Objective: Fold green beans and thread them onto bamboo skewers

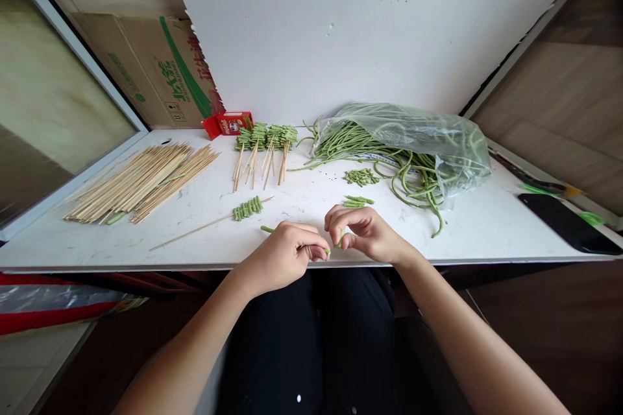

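My left hand [292, 248] is closed around a long green bean [267, 229], whose ends stick out on both sides of the fist. Close by on the right, my right hand [363, 231] pinches a short piece of green bean [339, 237]. Just behind that hand lies a small bunch of cut bean pieces [357, 201], with a pile of shorter bits [361, 177] farther back. To the left, a wooden skewer [195, 231] rests on the counter with a row of bean pieces [248, 208] threaded near its tip.
Loose bamboo skewers [134, 185] cover the counter's left side. Several finished bean skewers [267, 136] lie at the back beside a red box [228, 123]. A clear plastic bag [413, 130] of long beans stands back right. A black phone [567, 220] lies near the right edge.
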Demonstrator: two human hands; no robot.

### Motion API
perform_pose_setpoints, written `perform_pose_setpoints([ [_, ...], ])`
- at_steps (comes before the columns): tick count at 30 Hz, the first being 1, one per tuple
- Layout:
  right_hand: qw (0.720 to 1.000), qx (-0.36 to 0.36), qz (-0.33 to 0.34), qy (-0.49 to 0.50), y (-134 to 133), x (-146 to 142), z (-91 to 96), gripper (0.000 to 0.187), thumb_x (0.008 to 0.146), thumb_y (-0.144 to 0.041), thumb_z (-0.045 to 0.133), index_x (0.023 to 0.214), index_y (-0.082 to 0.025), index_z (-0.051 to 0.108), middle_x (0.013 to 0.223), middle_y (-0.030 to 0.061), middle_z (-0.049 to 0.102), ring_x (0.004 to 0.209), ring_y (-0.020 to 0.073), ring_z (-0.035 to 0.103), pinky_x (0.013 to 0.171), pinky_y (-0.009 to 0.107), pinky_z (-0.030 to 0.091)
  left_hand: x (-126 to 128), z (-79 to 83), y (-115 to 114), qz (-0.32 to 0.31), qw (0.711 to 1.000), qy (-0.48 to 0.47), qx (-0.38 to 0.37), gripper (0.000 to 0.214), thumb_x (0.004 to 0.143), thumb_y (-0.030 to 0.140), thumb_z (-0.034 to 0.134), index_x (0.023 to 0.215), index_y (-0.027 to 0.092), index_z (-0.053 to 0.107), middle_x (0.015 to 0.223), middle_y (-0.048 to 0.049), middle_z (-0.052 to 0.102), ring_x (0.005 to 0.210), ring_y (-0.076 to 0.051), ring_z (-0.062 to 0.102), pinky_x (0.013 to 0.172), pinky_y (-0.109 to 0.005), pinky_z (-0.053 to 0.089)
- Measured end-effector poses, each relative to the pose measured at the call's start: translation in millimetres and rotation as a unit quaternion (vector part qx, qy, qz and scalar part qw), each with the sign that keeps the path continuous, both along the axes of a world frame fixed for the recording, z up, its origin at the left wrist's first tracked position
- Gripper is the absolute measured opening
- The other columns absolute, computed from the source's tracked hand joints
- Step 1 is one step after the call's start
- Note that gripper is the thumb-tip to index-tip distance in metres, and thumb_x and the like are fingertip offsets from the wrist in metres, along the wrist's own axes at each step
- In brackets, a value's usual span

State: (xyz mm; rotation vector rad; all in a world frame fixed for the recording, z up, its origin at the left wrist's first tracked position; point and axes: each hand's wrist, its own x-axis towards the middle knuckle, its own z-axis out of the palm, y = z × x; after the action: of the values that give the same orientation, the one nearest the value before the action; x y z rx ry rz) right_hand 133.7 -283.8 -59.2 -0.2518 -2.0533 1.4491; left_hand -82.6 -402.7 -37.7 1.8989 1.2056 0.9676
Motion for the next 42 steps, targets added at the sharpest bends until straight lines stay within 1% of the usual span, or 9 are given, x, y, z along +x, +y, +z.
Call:
perform_pose_setpoints([
  [3, 0.992, -0.040, -0.103, 0.055, 26, 27, -3.6, 0.035, 0.083, -0.056, 0.085, 0.077, -0.024, 0.075, 0.080, 0.0056, 0.071, 0.089, 0.0248, 0.067, 0.082, 0.041, 0.056, -11, 4.7, 1, 0.008, 1.000, -0.001, -0.025, 0.026, 0.095, 0.014, 0.058, 0.082, 0.018, 0.080, 0.080, -0.0068, 0.076, 0.070, -0.016, 0.068, 0.063, -0.026, 0.054],
  [5, 0.959, -0.049, -0.267, 0.078, 46, 49, -8.6, 0.031, 0.080, -0.054, 0.087, 0.086, -0.026, 0.079, 0.086, 0.0051, 0.073, 0.086, 0.0237, 0.067, 0.080, 0.039, 0.055, -19, 6.5, 2, 0.029, 0.998, -0.010, -0.046, 0.026, 0.099, 0.023, 0.060, 0.086, 0.017, 0.081, 0.081, -0.0080, 0.076, 0.067, -0.015, 0.066, 0.058, -0.025, 0.052],
  [10, 0.869, 0.059, -0.468, -0.148, 76, 75, -29.5, 0.037, 0.085, -0.054, 0.078, 0.099, -0.020, 0.086, 0.098, 0.0109, 0.080, 0.080, 0.0259, 0.066, 0.073, 0.039, 0.051, -20, 1.9, 5, 0.068, 0.996, 0.006, -0.049, 0.028, 0.102, 0.037, 0.063, 0.097, 0.018, 0.083, 0.084, -0.0076, 0.077, 0.067, -0.014, 0.065, 0.059, -0.024, 0.052],
  [16, 0.849, 0.148, -0.446, -0.242, 75, 56, -44.8, 0.036, 0.097, -0.040, 0.062, 0.114, -0.016, 0.083, 0.110, 0.0132, 0.081, 0.092, 0.0280, 0.071, 0.084, 0.039, 0.053, -11, -2.4, 6, 0.066, 0.995, 0.009, -0.072, 0.025, 0.102, 0.036, 0.064, 0.102, 0.020, 0.083, 0.090, -0.0065, 0.078, 0.070, -0.014, 0.066, 0.066, -0.025, 0.054],
  [28, 0.859, 0.148, -0.444, -0.206, 64, 50, -30.3, 0.056, 0.103, -0.065, 0.050, 0.098, -0.019, 0.082, 0.111, 0.0129, 0.081, 0.103, 0.0321, 0.073, 0.082, 0.039, 0.051, -17, -8.0, 9, 0.087, 0.995, 0.039, -0.014, 0.032, 0.105, 0.030, 0.058, 0.132, 0.026, 0.075, 0.117, -0.0085, 0.067, 0.100, -0.018, 0.068, 0.092, -0.034, 0.058],
  [31, 0.893, 0.123, -0.403, -0.160, 45, 36, -12.1, 0.048, 0.101, -0.062, 0.058, 0.102, -0.021, 0.083, 0.116, 0.0110, 0.081, 0.107, 0.0304, 0.072, 0.075, 0.035, 0.051, -13, -10.5, 11, 0.119, 0.993, -0.015, -0.007, 0.032, 0.100, 0.025, 0.066, 0.131, 0.023, 0.074, 0.111, -0.0080, 0.070, 0.101, -0.020, 0.069, 0.095, -0.037, 0.060],
  [35, 0.964, 0.103, -0.213, -0.124, 6, 11, 9.0, 0.037, 0.095, -0.057, 0.073, 0.110, -0.024, 0.082, 0.114, 0.0090, 0.080, 0.098, 0.0248, 0.072, 0.076, 0.034, 0.052, -7, -14.1, 13, 0.145, 0.987, -0.061, -0.020, 0.037, 0.095, 0.024, 0.074, 0.132, 0.022, 0.071, 0.098, -0.0055, 0.073, 0.092, -0.019, 0.072, 0.093, -0.038, 0.063],
  [38, 0.975, 0.142, -0.141, -0.096, -16, -4, 12.6, 0.032, 0.093, -0.049, 0.079, 0.116, -0.027, 0.081, 0.104, 0.0066, 0.080, 0.097, 0.0227, 0.070, 0.075, 0.033, 0.051, -4, -15.3, 12, 0.129, 0.988, -0.081, -0.025, 0.036, 0.096, 0.027, 0.073, 0.131, 0.022, 0.070, 0.097, -0.0053, 0.075, 0.093, -0.019, 0.074, 0.092, -0.036, 0.064],
  [42, 0.970, 0.170, -0.165, -0.048, -20, -11, 8.4, 0.019, 0.098, -0.041, 0.075, 0.104, -0.026, 0.083, 0.094, 0.0067, 0.079, 0.089, 0.0209, 0.068, 0.073, 0.033, 0.051, -5, -13.9, 11, 0.121, 0.989, -0.078, -0.032, 0.033, 0.096, 0.032, 0.075, 0.127, 0.021, 0.072, 0.097, -0.0055, 0.077, 0.088, -0.018, 0.075, 0.087, -0.033, 0.064],
])
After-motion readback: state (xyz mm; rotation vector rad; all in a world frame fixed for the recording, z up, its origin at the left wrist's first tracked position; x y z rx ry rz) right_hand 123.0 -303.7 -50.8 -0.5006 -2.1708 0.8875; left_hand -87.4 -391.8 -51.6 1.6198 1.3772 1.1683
